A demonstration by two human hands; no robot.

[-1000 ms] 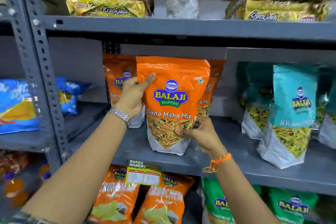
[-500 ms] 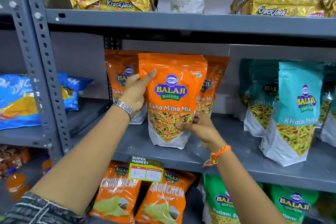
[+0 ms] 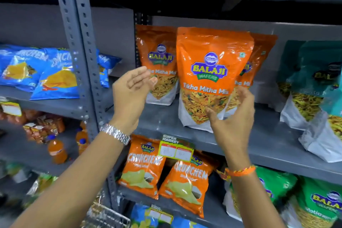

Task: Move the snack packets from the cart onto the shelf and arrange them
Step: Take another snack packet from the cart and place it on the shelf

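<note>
An orange Balaji Tikha Mitha Mix packet (image 3: 212,72) stands upright on the grey middle shelf (image 3: 259,146), in front of two more of the same kind (image 3: 157,55). My left hand (image 3: 131,96) hovers to its left, fingers spread, touching nothing. My right hand (image 3: 233,116) is open just in front of the packet's lower right corner, holding nothing. A corner of the wire cart (image 3: 107,216) shows at the bottom edge.
Teal Balaji packets (image 3: 311,83) stand on the same shelf to the right. Orange Crunchem packets (image 3: 142,166) and green packets (image 3: 277,190) fill the shelf below, behind a price tag (image 3: 175,150). Blue packets (image 3: 55,77) lie beyond the grey upright post (image 3: 83,52).
Both hands have let go of the front orange packet and drawn back from it. The packet now stands by itself on the shelf. The view has tilted downward.
</note>
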